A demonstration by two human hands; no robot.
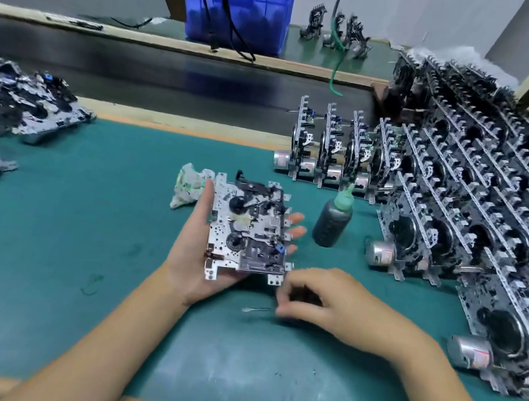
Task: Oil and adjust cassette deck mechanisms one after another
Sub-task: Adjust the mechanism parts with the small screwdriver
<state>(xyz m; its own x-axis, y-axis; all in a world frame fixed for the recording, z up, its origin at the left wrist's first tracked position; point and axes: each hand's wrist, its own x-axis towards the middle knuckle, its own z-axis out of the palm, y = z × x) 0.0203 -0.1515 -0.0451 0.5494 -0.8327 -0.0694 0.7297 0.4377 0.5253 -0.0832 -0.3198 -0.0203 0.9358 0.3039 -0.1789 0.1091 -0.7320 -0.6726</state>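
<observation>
My left hand [194,251] holds a metal cassette deck mechanism [248,229] flat above the green mat, thumb along its left edge and fingertips showing past its right edge. My right hand [326,302] sits just below the mechanism's lower right corner, fingers curled around a thin tool [256,310] whose pale tip points left over the mat. A dark oil bottle [332,220] with a green nozzle stands upright to the right of the mechanism. A crumpled rag [189,185] lies behind my left thumb.
Rows of upright mechanisms with motors [482,214] fill the right side of the green mat [76,240]. A flat pile of mechanisms [3,110] lies at the left. Behind runs a dark conveyor belt [171,78], with a blue bin [240,5] beyond it.
</observation>
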